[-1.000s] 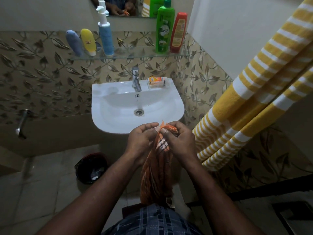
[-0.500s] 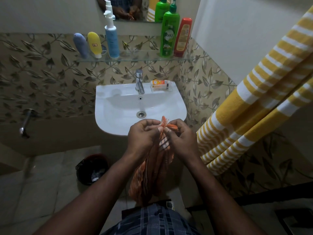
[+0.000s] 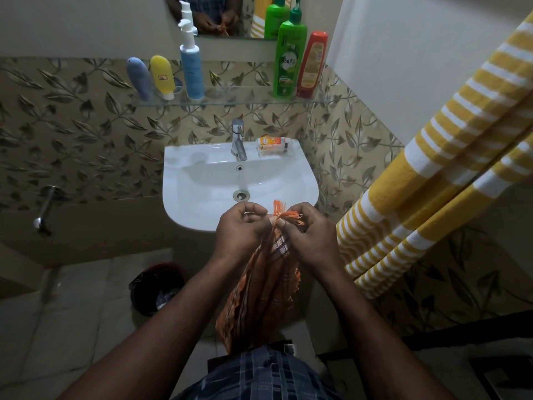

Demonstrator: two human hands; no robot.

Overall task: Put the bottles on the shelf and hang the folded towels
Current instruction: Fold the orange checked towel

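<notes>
At the far left a short metal wall spout (image 3: pixel 43 209) is jutting out from the leaf-patterned tiles, and a round black bin (image 3: pixel 155 287) is sitting on the floor nearer the middle. Above, a clear glass shelf (image 3: pixel 245 101) is carrying five bottles: a grey-blue tube (image 3: pixel 139 77), a yellow tube (image 3: pixel 162 76) and a tall white-and-blue pump bottle (image 3: pixel 190 67) are standing close together at its left end, while a green pump bottle (image 3: pixel 290 56) and a red bottle (image 3: pixel 312 64) are standing side by side at its right end. Under the shelf a white ceramic basin (image 3: pixel 202 180) is holding a chrome tap (image 3: pixel 238 142) and an orange soap packet (image 3: pixel 274 144) on its back rim. In front of the basin the left hand (image 3: pixel 239 229) and the right hand (image 3: pixel 311 235) are meeting, the fingers of both pinching the fringed top edge of an orange checked towel (image 3: pixel 259 298), which is hanging down bunched between the forearms. At the right a yellow-and-white striped towel (image 3: pixel 432 183) is hanging in folds along the wall
</notes>
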